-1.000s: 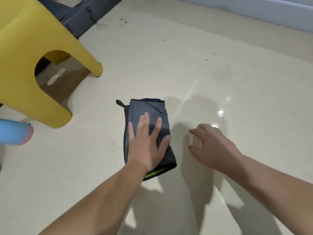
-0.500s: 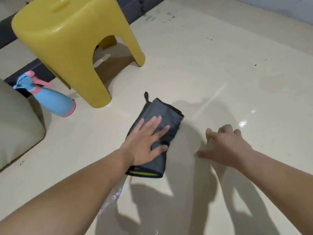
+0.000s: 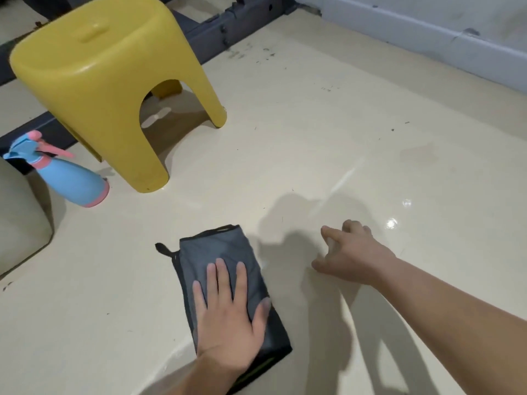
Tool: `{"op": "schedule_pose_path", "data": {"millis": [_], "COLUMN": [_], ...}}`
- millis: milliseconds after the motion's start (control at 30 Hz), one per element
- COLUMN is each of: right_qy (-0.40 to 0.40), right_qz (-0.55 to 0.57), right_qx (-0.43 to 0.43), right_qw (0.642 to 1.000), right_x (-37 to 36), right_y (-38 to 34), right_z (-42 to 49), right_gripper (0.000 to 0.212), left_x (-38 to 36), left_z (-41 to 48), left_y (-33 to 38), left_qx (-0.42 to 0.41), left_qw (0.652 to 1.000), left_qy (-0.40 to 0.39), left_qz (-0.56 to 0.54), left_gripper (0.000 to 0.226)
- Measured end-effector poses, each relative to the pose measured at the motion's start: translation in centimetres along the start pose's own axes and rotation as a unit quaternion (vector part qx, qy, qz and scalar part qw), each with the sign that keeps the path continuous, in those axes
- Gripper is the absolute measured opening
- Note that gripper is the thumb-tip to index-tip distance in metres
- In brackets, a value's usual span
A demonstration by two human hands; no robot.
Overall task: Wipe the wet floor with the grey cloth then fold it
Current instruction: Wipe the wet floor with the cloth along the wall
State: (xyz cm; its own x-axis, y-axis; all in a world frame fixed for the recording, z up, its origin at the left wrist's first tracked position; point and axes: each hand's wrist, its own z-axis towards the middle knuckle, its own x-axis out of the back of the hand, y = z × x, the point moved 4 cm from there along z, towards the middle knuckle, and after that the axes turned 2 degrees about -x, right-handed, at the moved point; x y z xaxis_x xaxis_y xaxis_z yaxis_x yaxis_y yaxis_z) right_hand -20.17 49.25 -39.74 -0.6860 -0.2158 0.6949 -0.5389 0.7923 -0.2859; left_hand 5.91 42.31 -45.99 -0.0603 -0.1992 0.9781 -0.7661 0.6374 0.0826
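The grey cloth (image 3: 219,249) lies on the floor (image 3: 308,132) already doubled into a narrow pad, so it gives a thick face to soak up water. The left hand (image 3: 228,315) lies flat on its near half, fingers straight and spread, gripping nothing; an open palm like this spreads pressure and lets the pad slide. The right hand (image 3: 352,253) is off the cloth, to its right, holding nothing. Its fingers are loosely bent and seem to touch the floor as a prop for the lean, though contact is hard to confirm. Wet glints (image 3: 392,223) show just beyond it. The spray bottle (image 3: 70,178) and yellow stool (image 3: 108,89) stand well apart, away from the wiping.
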Motion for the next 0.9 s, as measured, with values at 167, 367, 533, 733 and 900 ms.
{"op": "schedule_pose_path", "data": {"millis": [167, 367, 533, 733, 900], "right_qy": [0.133, 0.069, 0.082, 0.111, 0.12], "right_qz": [0.174, 0.147, 0.177, 0.157, 0.16], "right_qx": [0.012, -0.042, -0.07, -0.081, -0.114], "right_qw": [0.976, 0.986, 0.978, 0.978, 0.973], "right_x": [2.0, 0.8, 0.2, -0.3, 0.0], "right_y": [4.2, 9.5, 11.8, 13.9, 17.0], "right_z": [-3.0, -4.8, -5.9, -7.5, -10.3], "right_gripper": [0.05, 0.038, 0.035, 0.032, 0.029], "left_x": [0.3, 1.0, 0.9, 0.7, 1.3], "left_z": [1.7, 5.6, 4.2, 1.4, 4.2], "left_y": [6.6, 12.5, 15.5, 18.9, 18.1], "left_qx": [-0.131, -0.26, -0.297, -0.418, -0.5], "left_qw": [0.99, 0.964, 0.949, 0.895, 0.857], "left_qy": [-0.045, -0.05, -0.086, -0.149, -0.087], "left_qz": [0.008, 0.036, 0.068, 0.05, 0.094], "left_gripper": [0.083, 0.08, 0.081, 0.078, 0.074]}}
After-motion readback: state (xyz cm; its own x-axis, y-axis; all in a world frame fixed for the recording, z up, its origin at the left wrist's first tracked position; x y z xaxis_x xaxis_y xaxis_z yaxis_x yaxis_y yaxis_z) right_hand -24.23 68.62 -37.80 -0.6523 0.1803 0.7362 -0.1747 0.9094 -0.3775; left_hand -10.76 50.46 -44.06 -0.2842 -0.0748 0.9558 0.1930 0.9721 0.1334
